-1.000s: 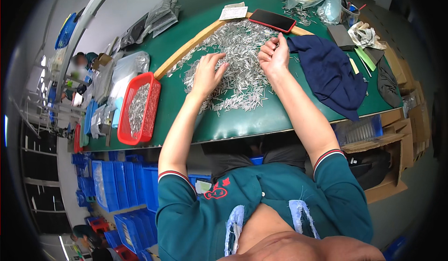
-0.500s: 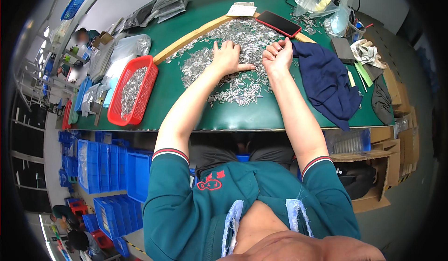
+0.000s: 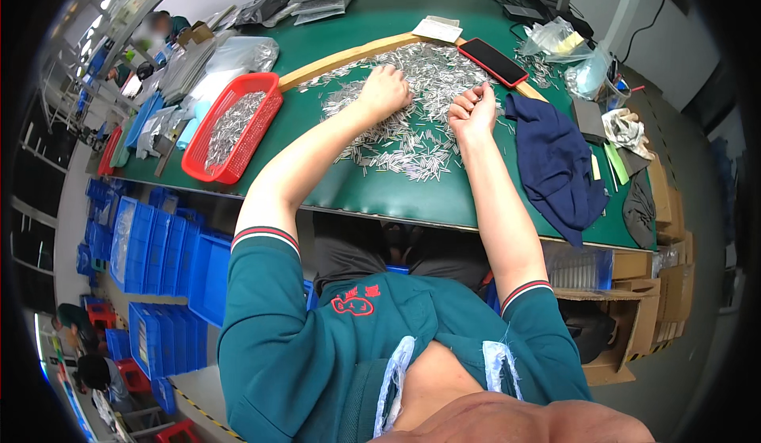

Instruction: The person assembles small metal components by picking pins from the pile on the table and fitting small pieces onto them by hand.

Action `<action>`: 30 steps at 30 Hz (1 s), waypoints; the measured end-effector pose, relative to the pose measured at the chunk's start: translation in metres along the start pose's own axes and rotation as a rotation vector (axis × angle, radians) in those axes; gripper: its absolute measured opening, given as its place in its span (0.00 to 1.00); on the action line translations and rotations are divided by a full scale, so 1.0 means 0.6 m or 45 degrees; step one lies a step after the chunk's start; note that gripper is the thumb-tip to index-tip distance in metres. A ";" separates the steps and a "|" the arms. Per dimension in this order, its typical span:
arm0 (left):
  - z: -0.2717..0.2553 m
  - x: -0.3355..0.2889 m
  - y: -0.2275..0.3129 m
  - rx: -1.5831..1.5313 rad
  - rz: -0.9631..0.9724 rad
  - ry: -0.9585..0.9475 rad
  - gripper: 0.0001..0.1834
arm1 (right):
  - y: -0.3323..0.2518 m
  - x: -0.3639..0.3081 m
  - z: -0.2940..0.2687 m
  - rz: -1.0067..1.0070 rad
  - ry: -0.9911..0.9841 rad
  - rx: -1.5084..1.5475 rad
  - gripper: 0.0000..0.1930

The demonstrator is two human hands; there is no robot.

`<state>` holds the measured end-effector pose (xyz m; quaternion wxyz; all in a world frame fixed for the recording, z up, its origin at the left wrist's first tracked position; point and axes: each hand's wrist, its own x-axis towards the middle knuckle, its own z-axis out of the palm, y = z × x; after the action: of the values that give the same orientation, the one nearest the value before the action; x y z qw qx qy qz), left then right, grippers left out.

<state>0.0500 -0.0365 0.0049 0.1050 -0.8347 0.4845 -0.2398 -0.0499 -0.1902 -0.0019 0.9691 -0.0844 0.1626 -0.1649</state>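
A broad heap of small silvery metal pins [image 3: 416, 158] is spread on the green table in front of me. Over the left part of the heap is my left hand [image 3: 386, 93], its fingers curled inward among the pins; whatever lies within them is hidden. My right hand [image 3: 473, 113] rests at the heap's right edge with its fingers folded toward the palm and thumb. What it holds, if anything, is too small to make out. To the left, a red plastic basket [image 3: 265, 118] contains more of the same pins.
Wooden strips [image 3: 349, 56] border the heap at the back, with a paper slip [image 3: 437, 29] and a red-edged phone [image 3: 493, 61] on them. Dark blue cloth [image 3: 555, 166] lies right of my right forearm. Plastic bags [image 3: 559, 40] sit back right; blue crates [image 3: 151, 245] stand below left.
My left hand has gone from spread fingers to curled ones over the pins. The right hand stays closed in about the same place. The whole view has tilted slightly.
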 end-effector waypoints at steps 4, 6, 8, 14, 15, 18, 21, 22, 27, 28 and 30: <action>0.003 0.001 -0.046 -0.783 -0.668 -0.307 0.21 | 0.010 0.004 -0.002 0.226 -0.066 -0.021 0.14; -0.001 -0.005 -0.067 -1.544 -0.983 -0.621 0.20 | 0.012 0.007 -0.006 0.376 -0.079 0.012 0.14; -0.002 -0.004 -0.068 -1.960 -1.189 -0.707 0.19 | 0.010 0.007 -0.011 0.362 -0.092 -0.045 0.13; -0.012 -0.022 -0.079 -2.636 -1.350 -0.911 0.22 | 0.017 0.002 -0.010 0.405 -0.101 -0.133 0.13; -0.015 -0.025 -0.084 -2.709 -1.294 -0.979 0.23 | 0.019 0.001 -0.010 0.406 -0.122 -0.143 0.13; -0.019 -0.025 -0.091 -2.766 -1.187 -1.086 0.17 | 0.021 0.000 -0.010 0.435 -0.113 -0.157 0.14; -0.018 -0.022 -0.092 -2.612 -1.154 -1.057 0.12 | 0.023 -0.001 -0.009 0.452 -0.119 -0.172 0.14; -0.019 -0.020 -0.091 -2.614 -1.152 -1.057 0.12 | 0.023 -0.001 -0.009 0.459 -0.113 -0.178 0.14; -0.049 -0.014 -0.084 -2.218 -0.991 -0.892 0.10 | 0.024 -0.002 -0.010 0.472 -0.111 -0.180 0.13; -0.048 -0.014 -0.085 -2.218 -0.992 -0.891 0.10 | 0.026 -0.002 -0.010 0.483 -0.105 -0.175 0.13; -0.043 -0.014 -0.088 -2.005 -0.775 -0.722 0.10 | 0.027 -0.003 -0.008 0.493 -0.104 -0.186 0.13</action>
<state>0.0737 -0.0010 0.0458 -0.4515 -0.7854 0.2217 0.3608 -0.0482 -0.1749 -0.0097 0.9799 -0.1282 0.1478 0.0401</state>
